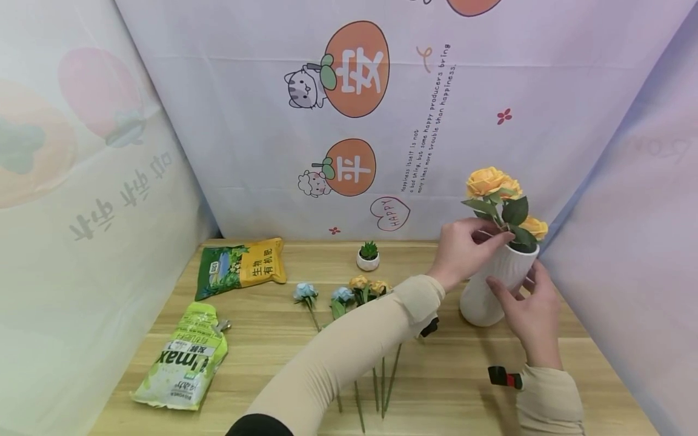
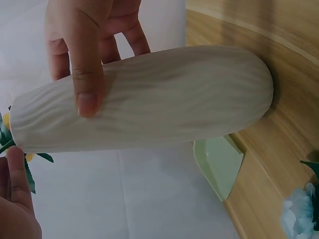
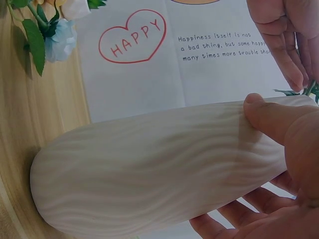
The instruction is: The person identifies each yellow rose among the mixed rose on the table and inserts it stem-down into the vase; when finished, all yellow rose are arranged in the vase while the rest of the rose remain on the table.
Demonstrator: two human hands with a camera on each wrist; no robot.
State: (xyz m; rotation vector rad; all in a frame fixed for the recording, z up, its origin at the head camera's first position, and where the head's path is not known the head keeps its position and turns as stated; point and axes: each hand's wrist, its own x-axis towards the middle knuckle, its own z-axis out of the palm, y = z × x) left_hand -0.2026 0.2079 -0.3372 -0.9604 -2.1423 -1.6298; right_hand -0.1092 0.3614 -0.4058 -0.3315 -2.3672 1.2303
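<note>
A white ribbed vase (image 1: 480, 297) stands at the right of the wooden table (image 1: 272, 375), with yellow roses (image 1: 488, 180) and green leaves sticking out of its mouth. My left hand (image 1: 493, 236) reaches across and pinches the rose stems just above the rim. My right hand (image 1: 512, 284) grips the vase's upper part, thumb on the front and fingers behind. In the left wrist view the vase (image 2: 164, 99) fills the frame under the right thumb (image 2: 87, 94). The right wrist view shows the vase (image 3: 149, 169) the same way, with the thumb (image 3: 274, 122) pressed on it.
Loose blue flowers (image 1: 305, 292) and yellow flowers (image 1: 361, 283) lie mid-table, with stems running under my left forearm. A small potted succulent (image 1: 368, 255) stands behind them. A green-and-yellow bag (image 1: 240, 266) and a pale green bag (image 1: 182, 360) lie at the left. Printed cloth walls enclose the table.
</note>
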